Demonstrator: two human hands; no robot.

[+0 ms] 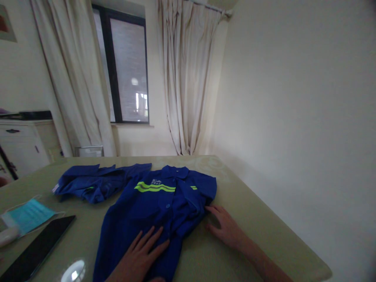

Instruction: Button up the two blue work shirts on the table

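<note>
A blue work shirt (132,213) with a collar, buttons and a yellow-green reflective stripe lies front side up on the table, its collar toward the far edge. Its right side is bunched and folded inward. My left hand (143,250) rests flat on the lower front of the shirt, fingers spread. At the shirt's right edge, below the short sleeve, my right hand (225,227) touches the cloth with thumb and fingers apart. Whether the right fingertips grip any cloth is hard to see.
Another crumpled blue garment (94,182) lies at the far left of the table (235,196). Nearer on the left are a light blue face mask (31,215), a flat black object (38,246) and a partly visible white object (8,236). A wall (293,117) runs along the right side.
</note>
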